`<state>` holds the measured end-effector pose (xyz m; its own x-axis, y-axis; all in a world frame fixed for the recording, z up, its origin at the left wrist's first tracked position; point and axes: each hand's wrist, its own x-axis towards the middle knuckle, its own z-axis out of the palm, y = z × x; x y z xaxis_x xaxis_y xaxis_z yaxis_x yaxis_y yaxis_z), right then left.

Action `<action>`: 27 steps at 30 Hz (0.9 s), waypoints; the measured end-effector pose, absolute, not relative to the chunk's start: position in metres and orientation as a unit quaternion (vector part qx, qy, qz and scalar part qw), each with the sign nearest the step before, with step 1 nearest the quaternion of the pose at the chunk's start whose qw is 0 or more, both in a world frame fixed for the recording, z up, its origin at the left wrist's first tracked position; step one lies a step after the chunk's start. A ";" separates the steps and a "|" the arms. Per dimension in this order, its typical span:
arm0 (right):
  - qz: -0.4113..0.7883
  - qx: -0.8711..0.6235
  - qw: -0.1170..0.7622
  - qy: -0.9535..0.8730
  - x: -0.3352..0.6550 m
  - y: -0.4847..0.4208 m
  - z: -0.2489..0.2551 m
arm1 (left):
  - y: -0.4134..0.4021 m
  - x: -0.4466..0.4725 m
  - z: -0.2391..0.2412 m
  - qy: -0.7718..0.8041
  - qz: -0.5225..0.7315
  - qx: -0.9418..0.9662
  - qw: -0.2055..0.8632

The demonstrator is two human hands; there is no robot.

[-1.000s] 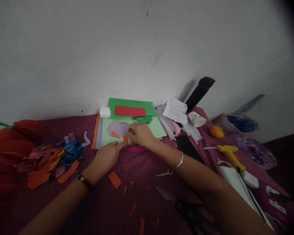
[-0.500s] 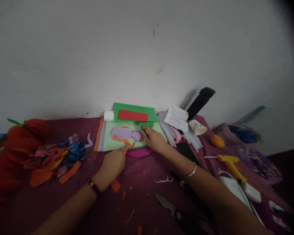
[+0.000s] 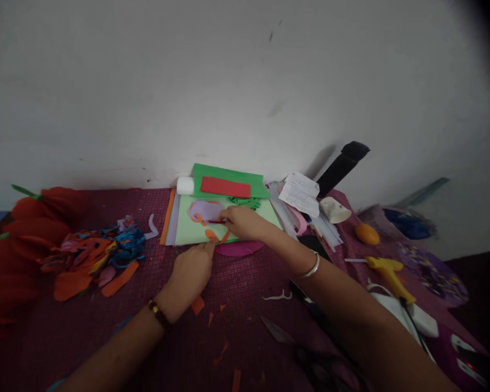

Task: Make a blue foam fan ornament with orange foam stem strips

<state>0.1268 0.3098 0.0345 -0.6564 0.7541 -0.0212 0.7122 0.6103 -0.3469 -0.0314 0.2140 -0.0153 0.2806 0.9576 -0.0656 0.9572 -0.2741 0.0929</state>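
Note:
My left hand [image 3: 191,270] lies at the near edge of a pale green sheet [image 3: 188,234], its fingertips stretched out on a small orange cut-out [image 3: 211,234]. In my right hand [image 3: 244,220] is a thin dark-red pencil [image 3: 216,221], its tip pointing left over the sheet by a rounded lilac cut-out [image 3: 207,210]. A short orange strip [image 3: 200,219] rests on the lilac shape. Another orange strip [image 3: 226,235] lies just below my right hand, which hides the sheet's right part.
Behind the sheet are a red strip [image 3: 225,187], green sheet [image 3: 232,173] and white roll [image 3: 185,185]. Colourful scraps [image 3: 93,256] lie left, beside red pumpkin-like shapes [image 3: 41,228]. Scissors [image 3: 306,354] lie near my right forearm; a yellow glue gun [image 3: 392,277] lies right.
My right hand has moved left across the sheet with the pencil, now covering the smaller lilac piece. My left fingers stay at the orange cut-out. The view has shifted slightly.

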 end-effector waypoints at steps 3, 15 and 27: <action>0.169 -0.417 0.071 -0.891 0.129 0.314 0.032 | 0.214 -0.032 -0.018 0.604 0.015 0.794 0.063; 0.732 -0.351 0.351 -0.467 0.161 0.288 0.019 | 0.216 -0.034 -0.022 0.630 0.029 0.771 0.089; 0.667 -0.354 0.421 -0.503 0.120 0.284 -0.017 | 0.218 -0.049 -0.024 0.614 0.030 0.784 0.090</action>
